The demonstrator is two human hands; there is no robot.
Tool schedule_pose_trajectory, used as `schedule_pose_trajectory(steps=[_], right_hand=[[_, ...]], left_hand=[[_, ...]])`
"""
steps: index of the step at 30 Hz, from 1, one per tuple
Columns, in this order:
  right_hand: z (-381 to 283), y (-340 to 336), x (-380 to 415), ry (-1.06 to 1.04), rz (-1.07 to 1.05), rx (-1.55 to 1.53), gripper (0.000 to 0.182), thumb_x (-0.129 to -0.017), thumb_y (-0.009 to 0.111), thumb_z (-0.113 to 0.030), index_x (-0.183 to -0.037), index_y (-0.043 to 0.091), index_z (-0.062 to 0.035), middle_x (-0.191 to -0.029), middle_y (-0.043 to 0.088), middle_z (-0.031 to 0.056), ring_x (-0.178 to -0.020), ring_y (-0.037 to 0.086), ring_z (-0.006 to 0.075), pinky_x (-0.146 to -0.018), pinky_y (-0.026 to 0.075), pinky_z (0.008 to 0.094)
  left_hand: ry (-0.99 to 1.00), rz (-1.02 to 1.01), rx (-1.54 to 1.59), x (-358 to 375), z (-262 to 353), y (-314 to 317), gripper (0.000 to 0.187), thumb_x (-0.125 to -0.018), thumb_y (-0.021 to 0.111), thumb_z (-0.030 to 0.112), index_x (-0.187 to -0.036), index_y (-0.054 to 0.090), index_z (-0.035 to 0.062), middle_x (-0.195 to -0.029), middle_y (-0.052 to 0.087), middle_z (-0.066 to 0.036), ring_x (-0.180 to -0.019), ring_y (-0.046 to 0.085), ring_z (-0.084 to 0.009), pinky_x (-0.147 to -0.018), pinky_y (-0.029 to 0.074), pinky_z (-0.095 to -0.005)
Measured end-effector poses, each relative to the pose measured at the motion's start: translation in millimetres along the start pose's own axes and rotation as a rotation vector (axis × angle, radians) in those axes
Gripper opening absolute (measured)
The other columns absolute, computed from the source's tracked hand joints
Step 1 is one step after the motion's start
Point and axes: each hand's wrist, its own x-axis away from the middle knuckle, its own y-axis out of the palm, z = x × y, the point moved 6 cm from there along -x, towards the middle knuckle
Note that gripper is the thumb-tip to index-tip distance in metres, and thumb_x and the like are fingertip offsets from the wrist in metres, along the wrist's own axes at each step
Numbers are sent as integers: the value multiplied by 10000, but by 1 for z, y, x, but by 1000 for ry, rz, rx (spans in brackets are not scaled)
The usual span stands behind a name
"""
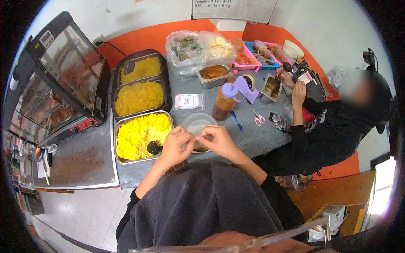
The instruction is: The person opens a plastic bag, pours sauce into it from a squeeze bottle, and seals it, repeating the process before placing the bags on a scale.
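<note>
My left hand (176, 144) and my right hand (218, 141) meet close to my body at the table's near edge, fingertips pinched together. Between them is something small and thin, perhaps clear plastic, mostly covered by the fingers. Just beyond the fingers sits a round translucent container (199, 119), partly hidden by them. Left of my left hand stands a metal tray (171, 119) of bright yellow food (139, 134), with a black-handled utensil (153, 147) in it. Ahead of my right hand is a bottle of brown sauce (223, 106) with a purple lid.
Two black-rimmed trays (168, 93) of yellow food stand behind, beside a glass warming cabinet (59, 80). Plastic bags (185, 50), a sauce pan (213, 76), a tape dispenser (249, 90), scissors (258, 119) and a pen (237, 122) lie around. A co-worker (333, 122) works at right.
</note>
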Motion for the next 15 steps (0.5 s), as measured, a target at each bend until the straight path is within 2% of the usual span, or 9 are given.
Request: schedule_pose_trajectory(steps=[2, 6, 7, 9, 10, 11, 12, 13, 15], right_hand=[[7, 7, 3, 106, -131, 41, 454, -755, 732, -248, -527, 424, -6, -484, 386, 36, -474, 343, 104, -437, 283, 304], [27, 27, 16, 128, -306, 28, 496, -768, 721, -269, -479, 414, -9, -427, 277, 32, -463, 256, 95, -431, 273, 300], [36, 30, 19, 135, -313, 25, 496, -768, 721, -269, -479, 414, -9, -427, 277, 32, -463, 256, 95, -431, 273, 300], [62, 36, 27, 315, -292, -72, 392, -756, 719, -333, -589, 531, -32, -530, 402, 46, -526, 374, 128, -509, 351, 308], [68, 39, 29, 321, -300, -74, 392, -756, 719, -333, -589, 531, -32, -530, 402, 46, -526, 374, 128, -509, 351, 308], [58, 40, 23, 40, -251, 156, 344, -738, 725, -331, -675, 548, -43, -628, 448, 51, -624, 440, 163, -579, 374, 313], [47, 43, 24, -242, -195, 380, 324, -719, 731, -328, -762, 564, -53, -727, 494, 57, -722, 505, 198, -648, 398, 319], [50, 49, 27, -243, -199, 375, 324, -719, 731, -328, -762, 564, -53, -727, 494, 57, -722, 505, 198, -648, 398, 319], [59, 65, 33, -215, -287, 618, 441, -661, 747, -358, -951, 578, -71, -907, 528, 78, -908, 502, 286, -795, 393, 359]], left_hand=[[-26, 7, 27, 9, 1, -4, 29, -711, 618, 58, -703, 602, 34, -612, 562, -91, -615, 514, -262, -579, 425, -348], [-144, -24, 158, 46, -12, -6, 39, -742, 617, 55, -721, 602, 24, -624, 575, -85, -600, 516, -242, -578, 421, -338], [-238, -34, 246, 57, -18, -7, 41, -761, 612, 57, -737, 608, 23, -632, 581, -85, -604, 530, -236, -586, 426, -334], [-342, -41, 334, 82, -23, -7, 46, -779, 607, 59, -753, 613, 21, -640, 588, -85, -608, 544, -231, -594, 431, -329], [-575, 30, 474, 102, -37, -2, 60, -796, 600, 70, -775, 616, 16, -657, 595, -93, -620, 563, -227, -612, 442, -329], [-805, 106, 612, 122, -50, 2, 77, -812, 594, 82, -798, 619, 10, -674, 602, -101, -631, 582, -223, -629, 452, -328], [-837, 132, 434, 131, -55, -2, 104, -796, 610, 98, -822, 618, -2, -704, 603, -130, -703, 602, -279, -698, 471, -360], [-841, 136, 431, 139, -58, 1, 104, -796, 610, 98, -822, 618, -2, -704, 603, -130, -703, 602, -279, -698, 471, -360], [-697, 118, -347, 141, -52, -12, 185, -756, 642, 102, -904, 600, -1, -838, 606, -155, -822, 580, -328, -770, 457, -392]])
